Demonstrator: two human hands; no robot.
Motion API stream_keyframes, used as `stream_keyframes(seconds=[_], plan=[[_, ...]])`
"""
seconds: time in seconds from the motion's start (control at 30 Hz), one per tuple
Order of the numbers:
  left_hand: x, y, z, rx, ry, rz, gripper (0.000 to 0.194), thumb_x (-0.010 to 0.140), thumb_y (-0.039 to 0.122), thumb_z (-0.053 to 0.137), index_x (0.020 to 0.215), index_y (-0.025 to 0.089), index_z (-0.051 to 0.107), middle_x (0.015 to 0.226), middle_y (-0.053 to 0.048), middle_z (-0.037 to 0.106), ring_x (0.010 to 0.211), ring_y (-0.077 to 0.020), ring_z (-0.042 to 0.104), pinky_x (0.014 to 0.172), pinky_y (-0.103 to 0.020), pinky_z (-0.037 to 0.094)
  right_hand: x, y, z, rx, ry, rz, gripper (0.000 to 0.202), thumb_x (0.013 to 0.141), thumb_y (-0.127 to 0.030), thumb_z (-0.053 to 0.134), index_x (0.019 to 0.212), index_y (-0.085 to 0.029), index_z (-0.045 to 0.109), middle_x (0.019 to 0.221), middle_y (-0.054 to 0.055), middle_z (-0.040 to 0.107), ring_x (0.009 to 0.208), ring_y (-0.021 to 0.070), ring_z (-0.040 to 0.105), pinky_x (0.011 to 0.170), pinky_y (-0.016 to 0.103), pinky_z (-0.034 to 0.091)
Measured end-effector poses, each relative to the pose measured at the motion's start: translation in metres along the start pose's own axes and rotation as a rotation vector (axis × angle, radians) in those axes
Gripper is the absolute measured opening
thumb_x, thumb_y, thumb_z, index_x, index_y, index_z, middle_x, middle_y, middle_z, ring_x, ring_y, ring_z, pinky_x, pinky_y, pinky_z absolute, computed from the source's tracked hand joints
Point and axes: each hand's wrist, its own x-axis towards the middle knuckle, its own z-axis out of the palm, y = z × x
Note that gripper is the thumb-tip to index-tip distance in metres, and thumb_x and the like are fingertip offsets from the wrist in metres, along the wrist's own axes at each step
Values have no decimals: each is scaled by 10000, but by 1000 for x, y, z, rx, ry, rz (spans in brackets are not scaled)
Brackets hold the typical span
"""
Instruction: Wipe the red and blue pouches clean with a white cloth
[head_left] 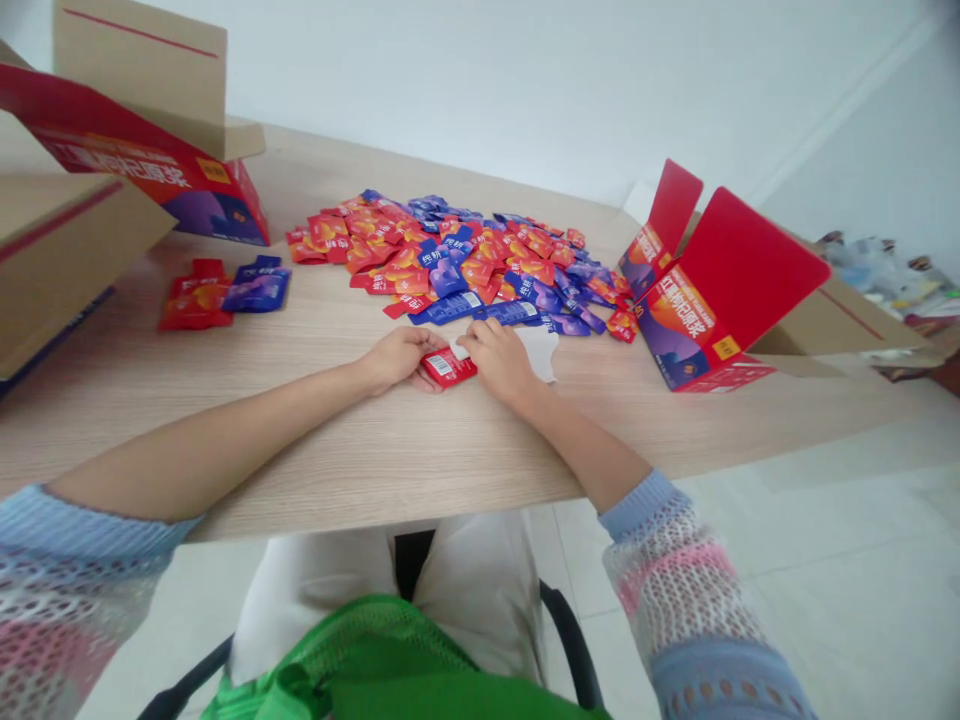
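Observation:
In front of me at the middle of the table, my left hand grips a red sachet by its left end. The sachet lies with its barcode side up. My right hand is closed over the sachet's right end, holding a thin white sheet that looks like a tissue or cloth. A small white bit of it shows at the fingertips; the rest spreads out to the right of the hand. Just beyond both hands is a heap of red and blue sachets.
Two sachets, a red one and a blue one, lie apart on the left. Open red cartons stand at the back left and right. Another cardboard box is at the near left. The table's front edge is above my lap.

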Motion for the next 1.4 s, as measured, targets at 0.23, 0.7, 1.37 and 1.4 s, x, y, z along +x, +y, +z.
stream_keyframes(seconds=[0.23, 0.7, 1.37, 1.4], plan=[[7, 0, 0, -74, 29, -44, 287, 807, -13, 415, 950, 111, 631, 594, -46, 675, 481, -169, 660, 520, -263, 573, -1, -7, -2, 165, 46, -261, 357, 955, -133, 414, 1221, -192, 644, 1166, 114, 607, 1084, 262, 468, 884, 399, 377], [-1, 9, 4, -115, -7, -28, 196, 741, -81, 541, 754, 80, 652, 603, -18, 644, 523, -117, 633, 653, -308, 607, -15, 2, -1, 589, 6, -383, 569, 733, 33, 411, 1182, -207, 666, 1087, 95, 613, 1038, 244, 520, 909, 429, 431], [5, 4, -4, -33, -92, -60, 292, 843, 15, 582, 1096, 91, 704, 719, -62, 730, 579, -139, 694, 698, -301, 615, -22, 39, -4, 372, 201, -190, 521, 852, -18, 371, 1301, -166, 590, 1135, 126, 615, 1068, 254, 518, 935, 426, 433], [5, 4, -2, -22, -78, -54, 292, 834, 12, 587, 1083, 97, 714, 710, -57, 728, 570, -135, 691, 694, -296, 615, -21, 29, -4, 422, 226, -202, 509, 868, -33, 372, 1314, -181, 569, 1153, 122, 607, 1082, 249, 519, 937, 424, 433]])
